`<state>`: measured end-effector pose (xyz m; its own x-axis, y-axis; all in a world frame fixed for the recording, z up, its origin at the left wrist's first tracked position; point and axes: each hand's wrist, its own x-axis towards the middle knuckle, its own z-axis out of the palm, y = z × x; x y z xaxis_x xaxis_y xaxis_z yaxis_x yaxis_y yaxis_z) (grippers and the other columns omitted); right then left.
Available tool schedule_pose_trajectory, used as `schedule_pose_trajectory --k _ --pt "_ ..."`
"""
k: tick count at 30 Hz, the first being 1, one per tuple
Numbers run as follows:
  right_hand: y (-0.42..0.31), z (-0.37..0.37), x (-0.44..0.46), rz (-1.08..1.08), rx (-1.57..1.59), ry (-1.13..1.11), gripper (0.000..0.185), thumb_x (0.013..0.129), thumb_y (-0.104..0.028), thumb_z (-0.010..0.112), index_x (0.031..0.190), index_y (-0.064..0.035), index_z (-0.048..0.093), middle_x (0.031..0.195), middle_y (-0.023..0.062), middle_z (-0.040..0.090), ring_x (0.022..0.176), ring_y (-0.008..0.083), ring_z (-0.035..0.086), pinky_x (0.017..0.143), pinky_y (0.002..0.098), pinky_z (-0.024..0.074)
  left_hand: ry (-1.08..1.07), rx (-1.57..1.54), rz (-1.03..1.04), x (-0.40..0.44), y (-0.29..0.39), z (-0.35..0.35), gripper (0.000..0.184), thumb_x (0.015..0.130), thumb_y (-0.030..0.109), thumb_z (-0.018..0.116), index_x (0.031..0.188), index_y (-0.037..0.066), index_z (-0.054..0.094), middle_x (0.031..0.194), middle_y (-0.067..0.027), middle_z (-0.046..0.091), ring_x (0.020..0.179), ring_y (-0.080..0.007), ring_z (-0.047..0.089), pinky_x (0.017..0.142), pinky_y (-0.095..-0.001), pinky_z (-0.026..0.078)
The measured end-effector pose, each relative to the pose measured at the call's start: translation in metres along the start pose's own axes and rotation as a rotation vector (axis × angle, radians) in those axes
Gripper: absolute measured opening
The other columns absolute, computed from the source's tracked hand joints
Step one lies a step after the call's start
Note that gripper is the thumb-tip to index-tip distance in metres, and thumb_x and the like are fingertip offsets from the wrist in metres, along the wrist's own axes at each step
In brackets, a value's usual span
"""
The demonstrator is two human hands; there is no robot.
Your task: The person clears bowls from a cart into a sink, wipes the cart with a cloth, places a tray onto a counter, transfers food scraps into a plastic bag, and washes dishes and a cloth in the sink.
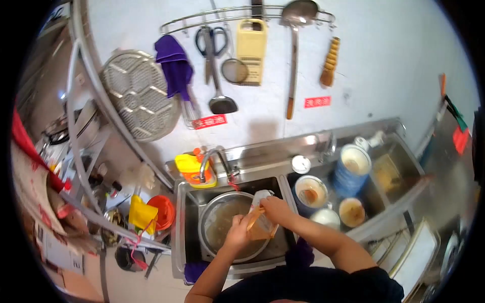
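Above the left sink (283, 251), my left hand (239, 231) and my right hand (275, 209) are both closed on an orange-brown item (261, 230), perhaps a bag or a piece of cloth. A pale, partly see-through piece (261, 196) shows just beyond my right fingers; I cannot tell if it belongs to the same item. Below my hands, a large round metal basin (207, 212) holds cloudy brownish water. The curved faucet (216, 151) stands behind the basin.
A yellow detergent bottle (194, 174) stands behind the sink. Blue-and-white containers (348, 174) and bowls (352, 212) fill the right sink. Utensils hang from a wall rack (187, 21). An orange-red container (162, 212) and a yellow cloth (142, 214) are at the left.
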<state>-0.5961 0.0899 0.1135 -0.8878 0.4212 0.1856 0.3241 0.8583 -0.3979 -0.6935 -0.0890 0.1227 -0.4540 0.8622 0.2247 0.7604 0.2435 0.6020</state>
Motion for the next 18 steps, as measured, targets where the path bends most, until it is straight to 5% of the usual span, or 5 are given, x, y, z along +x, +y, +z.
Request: schedule_pose_trajectory --k 2,5,9,18 --pt "-0.002 0.006 -0.005 0.016 -0.023 -0.003 0.016 0.077 -0.014 0.057 0.093 -0.0115 0.059 0.086 0.0093 0.060 0.087 0.0292 0.060 0.071 0.0406 0.0497 -0.127 -0.020 0.257 0.000 -0.001 -0.003 0.047 0.069 -0.002 0.056 0.114 0.010 0.055 0.116 -0.0221 0.046 0.102 -0.0373 0.052 0.081 -0.0420 0.047" --pt "-0.010 0.017 -0.002 0.215 -0.074 -0.109 0.017 0.078 -0.017 0.055 0.093 -0.0107 0.060 0.090 0.0108 0.061 0.088 0.0294 0.061 0.069 0.0419 0.0506 -0.209 -0.013 0.299 0.001 -0.003 -0.011 0.045 0.067 -0.007 0.055 0.109 0.008 0.059 0.116 -0.0214 0.046 0.098 -0.0363 0.054 0.081 -0.0417 0.047" --pt "-0.019 0.010 -0.022 0.190 -0.067 -0.122 0.017 0.078 -0.017 0.054 0.093 -0.0116 0.060 0.094 0.0114 0.061 0.091 0.0298 0.061 0.069 0.0400 0.0510 -0.331 0.072 0.388 -0.008 -0.022 -0.010 0.039 0.068 -0.005 0.053 0.104 0.007 0.060 0.111 -0.0180 0.052 0.094 -0.0349 0.056 0.082 -0.0411 0.046" --pt "0.002 -0.018 -0.057 0.169 -0.012 0.033 0.030 0.072 -0.019 0.059 0.100 -0.0092 0.058 0.093 0.0120 0.058 0.092 0.0305 0.057 0.075 0.0405 0.0479 -0.116 -0.126 0.402 0.025 0.005 0.000 0.027 0.073 -0.003 0.049 0.097 0.002 0.060 0.097 -0.0172 0.059 0.090 -0.0337 0.056 0.078 -0.0380 0.046"
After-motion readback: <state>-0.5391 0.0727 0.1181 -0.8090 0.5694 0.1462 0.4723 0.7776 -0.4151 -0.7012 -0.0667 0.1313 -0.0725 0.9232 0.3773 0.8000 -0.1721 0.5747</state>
